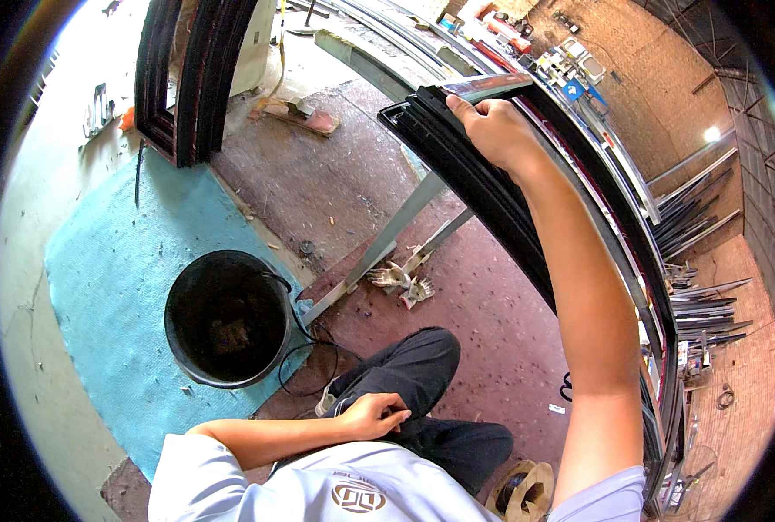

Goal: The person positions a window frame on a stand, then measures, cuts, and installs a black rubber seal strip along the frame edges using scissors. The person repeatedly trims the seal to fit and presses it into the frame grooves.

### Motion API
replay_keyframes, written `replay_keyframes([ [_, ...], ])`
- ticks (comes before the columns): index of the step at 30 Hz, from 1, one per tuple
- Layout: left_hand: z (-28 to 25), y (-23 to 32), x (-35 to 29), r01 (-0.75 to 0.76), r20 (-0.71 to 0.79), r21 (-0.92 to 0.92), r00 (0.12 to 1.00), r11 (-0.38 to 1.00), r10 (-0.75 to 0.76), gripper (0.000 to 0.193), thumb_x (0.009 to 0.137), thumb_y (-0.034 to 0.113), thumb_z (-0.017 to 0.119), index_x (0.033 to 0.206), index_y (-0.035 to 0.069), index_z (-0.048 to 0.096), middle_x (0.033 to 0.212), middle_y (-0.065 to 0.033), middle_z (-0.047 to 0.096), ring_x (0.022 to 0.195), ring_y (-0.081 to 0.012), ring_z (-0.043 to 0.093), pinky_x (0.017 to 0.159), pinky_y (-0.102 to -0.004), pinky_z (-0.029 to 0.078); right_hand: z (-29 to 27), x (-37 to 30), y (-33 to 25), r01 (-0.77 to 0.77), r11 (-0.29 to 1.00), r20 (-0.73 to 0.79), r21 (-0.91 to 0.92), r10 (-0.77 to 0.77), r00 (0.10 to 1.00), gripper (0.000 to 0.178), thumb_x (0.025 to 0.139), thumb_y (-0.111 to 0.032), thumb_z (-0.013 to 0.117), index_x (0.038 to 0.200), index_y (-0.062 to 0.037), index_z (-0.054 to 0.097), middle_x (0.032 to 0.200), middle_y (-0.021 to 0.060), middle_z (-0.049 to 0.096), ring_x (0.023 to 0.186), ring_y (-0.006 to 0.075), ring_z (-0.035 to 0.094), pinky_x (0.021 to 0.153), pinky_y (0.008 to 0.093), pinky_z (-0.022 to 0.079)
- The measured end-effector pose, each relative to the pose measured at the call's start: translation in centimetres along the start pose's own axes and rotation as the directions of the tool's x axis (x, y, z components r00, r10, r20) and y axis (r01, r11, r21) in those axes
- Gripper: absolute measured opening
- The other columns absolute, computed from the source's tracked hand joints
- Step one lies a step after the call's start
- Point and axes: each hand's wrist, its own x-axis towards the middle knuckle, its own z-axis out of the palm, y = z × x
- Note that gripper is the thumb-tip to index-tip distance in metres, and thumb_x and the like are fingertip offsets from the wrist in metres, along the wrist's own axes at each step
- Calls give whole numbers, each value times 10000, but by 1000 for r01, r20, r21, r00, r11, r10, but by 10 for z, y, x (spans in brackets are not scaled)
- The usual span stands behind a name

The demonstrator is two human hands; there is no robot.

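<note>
My right hand (pixel 499 132) is closed over the upper end of a black profile frame (pixel 466 165), with the thumb lying along its top face. The frame runs down along my right side, beyond my forearm. My left hand (pixel 375 416) rests low in front of my body, above my dark trousers. Its fingers are curled in; a small dark patch shows beside them, but I cannot make out what it is.
A black bucket (pixel 228 318) stands on a light blue mat (pixel 100 252) to my left. White gloves (pixel 402 284) lie on the reddish board by metal legs (pixel 396 230). More black frames (pixel 197 87) stand at the far left. Metal bars (pixel 709 313) lie at the right.
</note>
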Motion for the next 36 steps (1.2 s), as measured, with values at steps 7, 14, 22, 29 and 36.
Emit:
replay_keyframes([
  [7, 1, -3, 1, 0, 4, -1, 1000, 1000, 0, 252, 987, 218, 630, 986, -33, 648, 795, -119, 699, 721, -167, 718, 623, -315, 556, -11, -7, 2, -12, 998, 96, 64, 6, 995, 736, 910, -636, 563, 1147, 49, 689, 1184, 287, 666, 1146, 378, 643, 1011, 429, 463],
  [14, 1, -1, 0, 6, -2, 10, 1000, 1000, -6, 247, 991, 220, 622, 976, -24, 651, 788, -114, 696, 712, -160, 714, 629, -313, 556, -15, -19, 10, 69, 994, 78, -83, -63, 995, 766, 955, -647, 477, 1224, 52, 638, 1215, 295, 643, 1186, 399, 609, 1033, 444, 449],
  [22, 3, 7, 4, 40, 30, 18, 999, 999, -41, 238, 984, 216, 637, 968, -21, 655, 741, -95, 700, 670, -120, 666, 589, -303, 523, -17, -12, 20, 7, 998, 62, -56, -3, 998, 710, 947, -605, 532, 1198, 46, 666, 1134, 232, 690, 1084, 305, 658, 968, 395, 471],
  [29, 3, 6, 2, 5, -16, 43, 1000, 999, -5, 241, 985, 213, 632, 974, -27, 645, 752, -99, 707, 682, -132, 684, 606, -302, 527, -24, -39, 28, 22, 998, 36, -63, -19, 999, 773, 933, -668, 498, 1215, 36, 648, 1258, 264, 636, 1228, 372, 596, 1057, 442, 438],
  [36, 11, 4, 0, 32, 16, 25, 999, 999, -32, 222, 966, 203, 651, 958, -19, 644, 787, -130, 704, 693, -180, 713, 636, -324, 553, -27, -37, 31, 28, 991, 68, -130, -19, 997, 702, 945, -690, 437, 1280, -117, 666, 1262, 250, 639, 1239, 369, 589, 1065, 436, 442],
])
